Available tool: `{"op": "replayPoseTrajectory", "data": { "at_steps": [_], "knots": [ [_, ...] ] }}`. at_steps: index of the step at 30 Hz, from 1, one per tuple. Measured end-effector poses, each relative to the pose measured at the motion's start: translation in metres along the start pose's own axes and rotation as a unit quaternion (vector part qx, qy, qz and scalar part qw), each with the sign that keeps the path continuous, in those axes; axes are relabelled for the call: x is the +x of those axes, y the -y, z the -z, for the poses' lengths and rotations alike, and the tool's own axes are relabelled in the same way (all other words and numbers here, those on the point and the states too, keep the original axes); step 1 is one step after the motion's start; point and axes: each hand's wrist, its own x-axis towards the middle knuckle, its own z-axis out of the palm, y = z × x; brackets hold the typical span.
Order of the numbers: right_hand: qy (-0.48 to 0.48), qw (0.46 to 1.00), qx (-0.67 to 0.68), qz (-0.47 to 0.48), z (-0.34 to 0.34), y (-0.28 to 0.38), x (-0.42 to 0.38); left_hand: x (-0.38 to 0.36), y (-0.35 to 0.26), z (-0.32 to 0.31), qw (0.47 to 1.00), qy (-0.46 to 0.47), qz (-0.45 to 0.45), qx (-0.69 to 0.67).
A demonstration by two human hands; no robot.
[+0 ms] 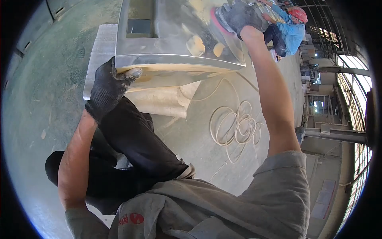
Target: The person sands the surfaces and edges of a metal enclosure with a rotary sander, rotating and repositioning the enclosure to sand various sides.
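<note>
A grey metal panel (167,49) with a recessed opening and patches of yellowish filler (195,45) lies in front of me. My left hand (109,85), in a dark knit glove, grips the panel's near left edge, its dusty fingertips against the side. At the far right of the panel, my right hand (243,16), also gloved, is wrapped over a power sander (223,19) with a pink-edged pad. The sander's pad is against the panel's surface, and the hand hides much of its body.
A pale hose (234,125) lies coiled on the green-grey floor (47,107). Light sheeting (163,101) sits under the panel. Another person (288,30) in a red helmet and blue shirt crouches at the upper right. A steel beam (338,135) stands at the right.
</note>
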Motion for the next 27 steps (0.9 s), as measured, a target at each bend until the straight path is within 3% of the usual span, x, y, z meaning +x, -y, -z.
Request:
{"op": "replayPoseTrajectory", "data": {
  "at_steps": [5, 7, 9, 11, 13, 19, 22, 26, 27],
  "knots": [
    [0.019, 1.0, -0.016, 0.0, -0.019, -0.024, 0.024, 0.002, -0.001, 0.0, 1.0, 0.003, -0.005, 0.016],
    [0.036, 0.988, -0.124, 0.089, -0.055, -0.051, 0.056, 0.002, -0.005, 0.002, 0.999, 0.0, 0.003, 0.034],
    [0.036, 0.989, -0.119, 0.078, -0.051, -0.046, 0.048, 0.002, -0.006, 0.002, 0.999, 0.016, 0.044, 0.028],
    [0.035, 0.99, -0.119, 0.063, -0.044, -0.044, 0.032, 0.003, -0.003, 0.001, 1.0, 0.008, 0.016, 0.011],
    [-0.031, 0.996, -0.086, 0.018, -0.038, -0.036, 0.012, 0.002, 0.005, -0.001, 1.0, 0.003, -0.01, -0.009],
    [0.054, 0.996, -0.033, 0.065, -0.047, -0.051, 0.009, 0.002, 0.005, 0.001, 0.999, 0.005, 0.002, 0.04],
    [0.039, 0.998, -0.031, 0.043, -0.054, -0.066, 0.014, 0.003, 0.004, -0.001, 0.998, -0.01, -0.042, 0.052],
    [0.007, 1.0, -0.016, 0.022, -0.013, -0.045, -0.03, 0.002, 0.001, 0.0, 1.0, -0.006, -0.014, 0.025],
    [0.037, 0.99, 0.058, 0.12, -0.02, -0.062, -0.025, 0.002, 0.001, -0.001, 1.0, -0.003, -0.01, -0.005]
  ]
}}
